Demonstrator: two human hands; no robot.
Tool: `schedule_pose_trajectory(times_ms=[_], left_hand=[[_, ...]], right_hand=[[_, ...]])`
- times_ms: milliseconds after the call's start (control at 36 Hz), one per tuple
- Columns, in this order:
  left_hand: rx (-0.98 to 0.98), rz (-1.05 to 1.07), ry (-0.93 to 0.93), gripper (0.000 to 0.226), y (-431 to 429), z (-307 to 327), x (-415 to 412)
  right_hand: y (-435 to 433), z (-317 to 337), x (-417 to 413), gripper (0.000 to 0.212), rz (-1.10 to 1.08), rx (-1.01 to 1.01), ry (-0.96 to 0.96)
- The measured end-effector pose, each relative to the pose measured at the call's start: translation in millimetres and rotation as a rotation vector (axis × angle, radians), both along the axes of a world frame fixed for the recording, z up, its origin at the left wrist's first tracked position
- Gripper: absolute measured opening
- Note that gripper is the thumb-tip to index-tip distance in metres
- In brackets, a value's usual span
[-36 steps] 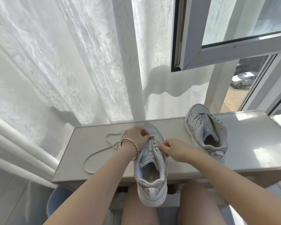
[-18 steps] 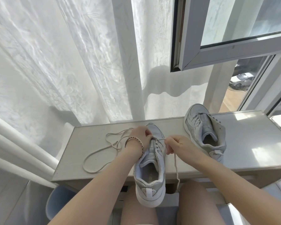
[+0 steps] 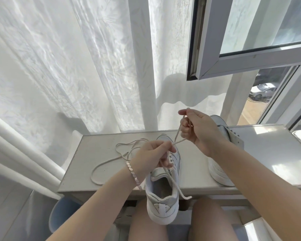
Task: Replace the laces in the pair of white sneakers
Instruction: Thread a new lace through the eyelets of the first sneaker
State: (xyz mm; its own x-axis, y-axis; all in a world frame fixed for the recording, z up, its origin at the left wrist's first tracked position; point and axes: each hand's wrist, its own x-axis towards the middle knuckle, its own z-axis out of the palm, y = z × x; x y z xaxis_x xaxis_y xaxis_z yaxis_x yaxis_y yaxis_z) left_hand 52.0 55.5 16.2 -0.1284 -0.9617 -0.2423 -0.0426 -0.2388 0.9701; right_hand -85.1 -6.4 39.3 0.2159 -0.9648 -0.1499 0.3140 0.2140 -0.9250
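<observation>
Over sneaker [image 3: 163,211]: left grip [image 3: 153,154], right grip [image 3: 199,130] both pinch lace [image 3: 179,141] stretched between.

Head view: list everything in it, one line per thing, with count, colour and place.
sneakers: 2, white; near sneaker at the ledge's front edge, heel overhanging; far sneaker on the ledge behind the right arm.
lace: 1, cream, runs from the near sneaker up between both hands.
loose lace: 1, cream, looped on the ledge left of the near sneaker; may be the same lace.
ledge: 1, pale grey, below the window.
curtain: 1, white, behind the ledge.
window: 1, white frame, open, upper right.
car: 1, white, outside, right.
bracelet: 1, silvery, left wrist.
hands: 2, bare; left hand pinches the lace above the near sneaker, right hand grips it higher up.
</observation>
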Motion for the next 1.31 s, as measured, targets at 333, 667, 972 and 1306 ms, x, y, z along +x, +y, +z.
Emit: schedule_pose_trajectory(times_ms=[333,667,972,1306], left_hand=[[0.21,0.361,0.344,0.034,-26.9,12.5,49.7],[0.092,0.239,0.436,0.034,-46.8,25.4,4.6],[-0.097,0.245,-0.047,0.03,-43.3,19.3,12.0],[-0.153,0.077,-0.81,0.036,5.9,-52.1,20.4]], right_hand=[[4.6,-25.8,-0.3,0.022,0.015,0.252,0.385],[31.2,-28.1,27.1,0.014,0.449,-0.069,0.55],[26.3,-29.4,16.3,0.011,0.543,-0.031,0.403],[-1.1,-38.1,5.7,0.014,0.181,0.088,0.219]])
